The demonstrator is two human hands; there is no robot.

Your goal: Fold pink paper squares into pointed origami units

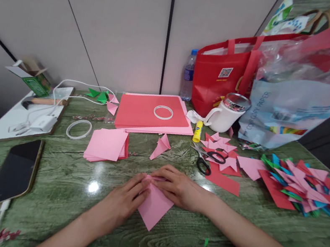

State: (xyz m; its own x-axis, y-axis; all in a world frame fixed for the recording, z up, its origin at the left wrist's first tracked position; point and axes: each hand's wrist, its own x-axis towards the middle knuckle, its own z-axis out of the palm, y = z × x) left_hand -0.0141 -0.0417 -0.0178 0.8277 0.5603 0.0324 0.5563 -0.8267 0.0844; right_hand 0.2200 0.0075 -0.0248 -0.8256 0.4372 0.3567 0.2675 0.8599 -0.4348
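My left hand (128, 196) and right hand (180, 189), curled nearly closed, pinch the far end of the pink paper (154, 209), best pressed evenly.

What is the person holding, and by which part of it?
A pink paper: the left hand and right hand hold it at its far end, opposite the near corner.

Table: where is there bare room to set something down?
The table has one bare patch between the phone and left hand, on the near side of the pink stack, and another between the right forearm and the paper pile. Behind the right hand it is crowded: scissors, glue stick, mug.
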